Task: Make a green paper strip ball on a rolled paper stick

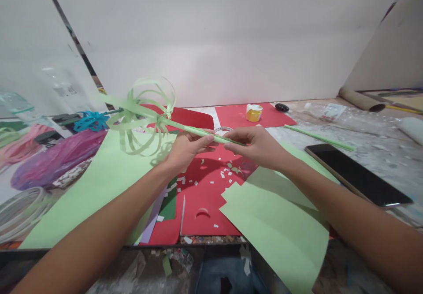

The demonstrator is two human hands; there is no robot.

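Head view: I see left fingers (pixel 206 141) and right fingers (pixel 238 132) pinching the green paper stem (pixel 218 139); probably light, crushable, best held mid-length, gently.

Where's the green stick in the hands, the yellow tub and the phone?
Green stick (pixel 198 132): head view, on its stem.
Yellow tub (pixel 254 115): head view, its side.
Phone (pixel 357 175): head view, middle of the screen.

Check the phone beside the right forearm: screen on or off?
Looks off: the phone lies face up, and its screen is black, with no lit image showing.
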